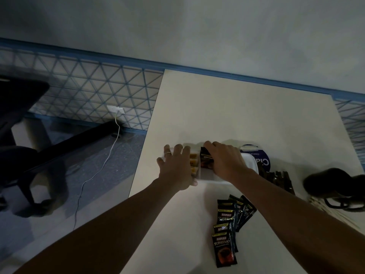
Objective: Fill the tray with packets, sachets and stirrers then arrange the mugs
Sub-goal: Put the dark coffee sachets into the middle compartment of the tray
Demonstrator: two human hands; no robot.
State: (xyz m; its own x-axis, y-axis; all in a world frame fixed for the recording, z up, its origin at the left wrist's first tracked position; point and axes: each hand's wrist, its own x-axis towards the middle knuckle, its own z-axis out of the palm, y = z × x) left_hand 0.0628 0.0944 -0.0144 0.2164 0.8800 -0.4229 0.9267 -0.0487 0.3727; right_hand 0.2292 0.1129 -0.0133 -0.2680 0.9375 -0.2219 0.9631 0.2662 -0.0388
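A white tray [250,162] lies on the cream table, mostly under my hands. My left hand [176,167] rests spread over its left end, beside yellow packets [193,162] standing in the left compartment. My right hand [225,160] grips dark coffee sachets [206,160] upright in the middle compartment. More black coffee sachets [227,230] lie fanned out on the table in front of me. Brown stirrers [280,179] lie right of the tray. A dark mug [331,184] lies at the right edge.
A round dark-blue lid or container [260,158] with white lettering sits behind the tray. The table's left edge [146,135] drops to the floor, where a cable [98,171], a wall socket [116,110] and a dark chair [17,119] are.
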